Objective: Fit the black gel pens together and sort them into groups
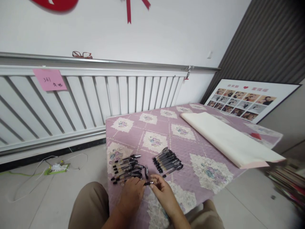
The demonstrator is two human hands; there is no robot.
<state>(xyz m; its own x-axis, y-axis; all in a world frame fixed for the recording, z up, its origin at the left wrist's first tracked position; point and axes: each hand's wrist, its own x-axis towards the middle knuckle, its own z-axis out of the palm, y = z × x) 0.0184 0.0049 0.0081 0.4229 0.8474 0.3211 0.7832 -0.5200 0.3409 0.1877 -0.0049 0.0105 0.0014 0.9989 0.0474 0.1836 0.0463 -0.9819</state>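
Observation:
Low over the near part of the table, my left hand [132, 192] is closed around a black gel pen [148, 183]. Its silver tip points right, toward my right hand [164, 190], whose thumb and forefinger pinch at that end. A loose black pen cap [146, 172] lies just beyond the fingers. Left of it is a loose pile of several pens [126, 167], some with bare tips, partly hidden behind my left hand. On the right several capped pens [166, 160] lie side by side in a row.
A purple floral cloth [154, 141] covers the table. A cream paper sheet [219, 136] lies folded at right, before a photo board [240, 100]. A white radiator [133, 92] runs behind. A green power strip [57, 169] with cables is on the floor; stacked papers [288, 181] stand at right.

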